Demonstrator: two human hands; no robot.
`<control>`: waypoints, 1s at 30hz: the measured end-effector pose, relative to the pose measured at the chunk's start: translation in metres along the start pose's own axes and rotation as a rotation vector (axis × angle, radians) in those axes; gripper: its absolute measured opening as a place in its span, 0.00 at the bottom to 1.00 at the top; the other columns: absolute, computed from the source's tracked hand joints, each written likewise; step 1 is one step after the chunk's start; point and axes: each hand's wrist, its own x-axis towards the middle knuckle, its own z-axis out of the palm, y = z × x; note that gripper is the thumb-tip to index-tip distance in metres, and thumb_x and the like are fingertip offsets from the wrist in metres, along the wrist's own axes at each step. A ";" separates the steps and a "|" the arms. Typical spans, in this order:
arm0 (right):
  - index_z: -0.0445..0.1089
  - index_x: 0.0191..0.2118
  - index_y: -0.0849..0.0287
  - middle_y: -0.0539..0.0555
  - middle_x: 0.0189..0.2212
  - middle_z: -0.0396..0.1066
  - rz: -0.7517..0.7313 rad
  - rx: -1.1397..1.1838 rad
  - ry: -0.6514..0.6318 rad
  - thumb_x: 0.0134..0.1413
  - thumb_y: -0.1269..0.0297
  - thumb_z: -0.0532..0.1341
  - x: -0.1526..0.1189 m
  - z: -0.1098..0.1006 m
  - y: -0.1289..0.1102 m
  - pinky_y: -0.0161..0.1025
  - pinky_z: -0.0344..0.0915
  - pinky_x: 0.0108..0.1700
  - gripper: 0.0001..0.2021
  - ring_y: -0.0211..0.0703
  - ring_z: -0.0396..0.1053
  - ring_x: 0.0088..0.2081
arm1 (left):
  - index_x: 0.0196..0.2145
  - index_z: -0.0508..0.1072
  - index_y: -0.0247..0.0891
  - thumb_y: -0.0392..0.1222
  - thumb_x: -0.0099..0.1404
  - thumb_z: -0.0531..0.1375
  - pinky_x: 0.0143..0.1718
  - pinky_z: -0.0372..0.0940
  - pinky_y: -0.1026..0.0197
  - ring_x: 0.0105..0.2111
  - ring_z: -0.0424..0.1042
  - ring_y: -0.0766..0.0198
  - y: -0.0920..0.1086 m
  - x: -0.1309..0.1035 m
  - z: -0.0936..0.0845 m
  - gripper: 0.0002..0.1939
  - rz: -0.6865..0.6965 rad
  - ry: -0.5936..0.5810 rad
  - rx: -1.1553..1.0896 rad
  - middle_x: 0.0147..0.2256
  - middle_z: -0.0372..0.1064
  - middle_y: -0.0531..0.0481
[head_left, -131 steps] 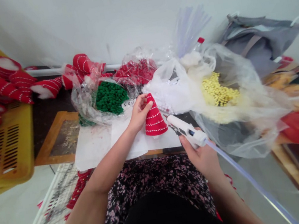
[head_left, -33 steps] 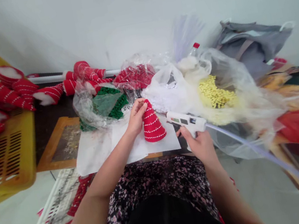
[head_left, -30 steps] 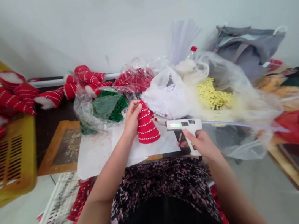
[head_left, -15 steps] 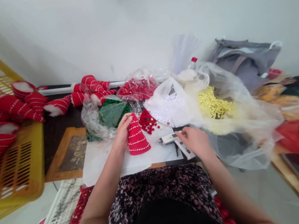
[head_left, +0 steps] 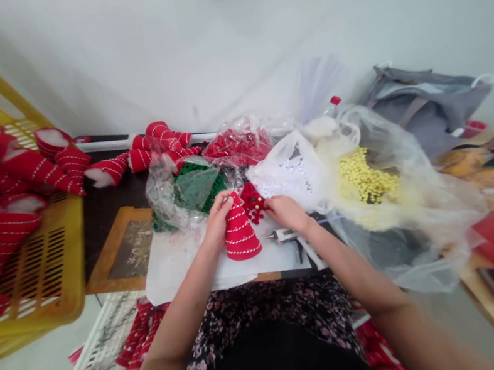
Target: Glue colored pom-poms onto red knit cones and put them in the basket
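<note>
My left hand (head_left: 218, 215) grips the tip of a red cone (head_left: 240, 232) with white dashed stripes, its wide end toward me. My right hand (head_left: 283, 210) is at the edge of a small pile of red pompoms (head_left: 252, 201) with a few yellow ones among them. Its fingers are pinched together, and whatever lies between the fingertips is too small to make out. A white glue gun (head_left: 283, 235) lies just below my right hand, nozzle pointing left. White paper (head_left: 174, 261) is spread under the cone.
Bags of green (head_left: 199, 187), red (head_left: 238, 146), white (head_left: 285, 172) and yellow pompoms (head_left: 365, 177) line the back. More striped cones fill a yellow basket (head_left: 62, 262) on the left. A wooden-framed board (head_left: 118, 252) lies beside the paper. A grey bag (head_left: 433, 104) stands at back right.
My right hand has let go of the glue gun and moved up and left to the red pompoms. My left hand still holds the cone. The whole view has shifted slightly.
</note>
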 end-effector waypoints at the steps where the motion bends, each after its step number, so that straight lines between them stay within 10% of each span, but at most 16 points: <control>1: 0.79 0.45 0.63 0.64 0.44 0.82 0.004 0.007 0.006 0.67 0.73 0.59 -0.001 -0.001 0.000 0.39 0.67 0.48 0.10 0.51 0.79 0.46 | 0.41 0.71 0.44 0.52 0.59 0.71 0.30 0.64 0.64 0.26 0.68 0.66 0.000 0.000 0.000 0.19 0.009 0.003 0.010 0.30 0.70 0.57; 6: 0.77 0.46 0.61 0.59 0.43 0.82 -0.039 0.094 0.103 0.65 0.72 0.61 -0.023 -0.017 -0.011 0.37 0.68 0.48 0.08 0.46 0.78 0.44 | 0.41 0.71 0.44 0.52 0.61 0.69 0.34 0.66 0.63 0.29 0.69 0.64 -0.004 0.002 0.001 0.16 0.027 0.013 0.060 0.34 0.72 0.55; 13: 0.76 0.40 0.57 0.57 0.35 0.77 -0.552 0.266 0.414 0.66 0.72 0.58 -0.053 -0.026 -0.057 0.45 0.71 0.45 0.09 0.49 0.73 0.39 | 0.41 0.73 0.43 0.52 0.64 0.68 0.45 0.65 0.61 0.36 0.70 0.63 -0.007 0.003 0.002 0.14 0.129 -0.022 0.121 0.36 0.71 0.55; 20: 0.78 0.39 0.61 0.61 0.36 0.75 -0.568 -0.049 0.369 0.67 0.75 0.58 -0.052 -0.023 -0.066 0.47 0.72 0.44 0.11 0.52 0.71 0.39 | 0.42 0.74 0.43 0.50 0.65 0.68 0.46 0.65 0.60 0.37 0.70 0.62 -0.011 0.004 0.000 0.13 0.162 -0.017 0.120 0.36 0.71 0.55; 30: 0.76 0.41 0.56 0.52 0.33 0.79 -0.444 0.518 0.447 0.68 0.68 0.63 -0.085 -0.017 -0.048 0.38 0.73 0.38 0.04 0.41 0.74 0.32 | 0.41 0.73 0.45 0.52 0.62 0.69 0.36 0.66 0.62 0.30 0.69 0.64 -0.008 0.004 0.000 0.15 0.052 0.024 0.022 0.33 0.70 0.56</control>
